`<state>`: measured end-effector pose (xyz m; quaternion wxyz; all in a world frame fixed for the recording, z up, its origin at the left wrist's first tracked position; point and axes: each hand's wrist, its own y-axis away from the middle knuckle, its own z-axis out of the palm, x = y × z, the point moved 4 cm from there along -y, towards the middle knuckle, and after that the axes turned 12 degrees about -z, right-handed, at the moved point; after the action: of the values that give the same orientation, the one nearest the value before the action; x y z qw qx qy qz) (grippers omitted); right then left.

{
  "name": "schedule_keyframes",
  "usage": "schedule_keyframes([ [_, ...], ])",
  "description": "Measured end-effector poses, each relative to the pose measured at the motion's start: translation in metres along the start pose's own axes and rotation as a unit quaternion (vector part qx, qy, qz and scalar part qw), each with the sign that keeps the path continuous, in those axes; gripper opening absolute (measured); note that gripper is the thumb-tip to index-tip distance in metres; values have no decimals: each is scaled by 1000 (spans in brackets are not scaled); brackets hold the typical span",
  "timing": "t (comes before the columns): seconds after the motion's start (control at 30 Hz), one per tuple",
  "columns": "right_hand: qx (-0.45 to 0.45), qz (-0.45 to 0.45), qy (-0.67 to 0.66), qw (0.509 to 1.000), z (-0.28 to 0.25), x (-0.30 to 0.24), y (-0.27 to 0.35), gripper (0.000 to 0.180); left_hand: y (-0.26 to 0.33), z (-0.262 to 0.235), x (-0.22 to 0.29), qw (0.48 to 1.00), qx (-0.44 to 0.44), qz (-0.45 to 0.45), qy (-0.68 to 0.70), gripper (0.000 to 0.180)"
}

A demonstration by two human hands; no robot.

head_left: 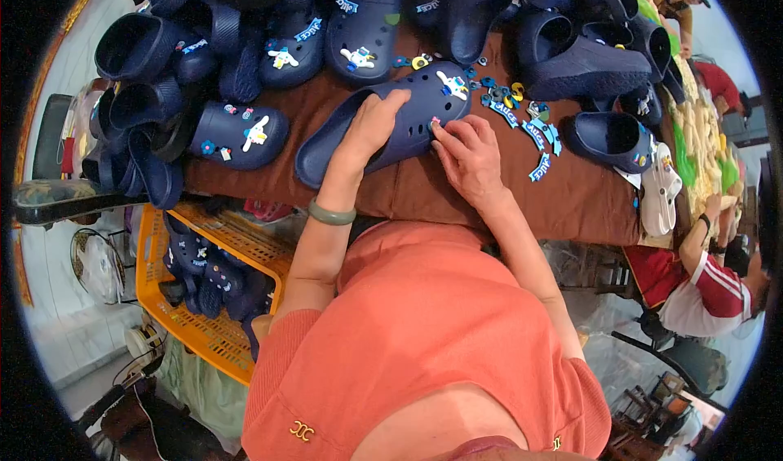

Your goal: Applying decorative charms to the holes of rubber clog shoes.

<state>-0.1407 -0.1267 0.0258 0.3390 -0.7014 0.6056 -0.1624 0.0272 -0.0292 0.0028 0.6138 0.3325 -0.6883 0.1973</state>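
a big dark blue clog lies on its side on the brown table, right in front of the person. the left hand lies flat over the middle of the clog, fingers spread a little, pressing it down. the right hand is at the front part of the clog, just right of the left hand. its fingertips are pinched close together on a tiny charm at one of the clog's holes. the charm is too small to tell what it is. a white airplane charm already sits on the toe of the clog.

just right of the clog, loose blue and yellow charms lie on the table. behind the clog, many more dark blue clogs are piled up. left of the clog, another clog with a white plane rests at the table edge. below the clog and to the left, an orange basket holds more blue shoes. far right of the clog, another person in a red and white sleeve sits at the table.
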Motion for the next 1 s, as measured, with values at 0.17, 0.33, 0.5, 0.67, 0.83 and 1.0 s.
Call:
schedule_keyframes([
  [0.17,-50,-62,86,993,-4,-15,-10,34,-13,-1,-31,999,39,0,15,37],
  [0.33,-92,-75,116,986,1,-21,-18,30,-13,-1,-30,999,-2,-9,-32,32],
  [0.5,-85,-64,48,993,-7,-15,-23,22,-7,1,-21,995,-24,-49,-82,33],
  [0.67,126,227,-112,959,-26,75,34,12,5,0,4,997,50,47,-34,38],
  [0.83,69,350,-212,910,-16,100,66,16,-6,-2,-17,1000,-1,-9,21,38],
  [1.0,-89,138,-137,977,-19,61,31,22,-4,-2,-11,999,32,43,-1,37],
])
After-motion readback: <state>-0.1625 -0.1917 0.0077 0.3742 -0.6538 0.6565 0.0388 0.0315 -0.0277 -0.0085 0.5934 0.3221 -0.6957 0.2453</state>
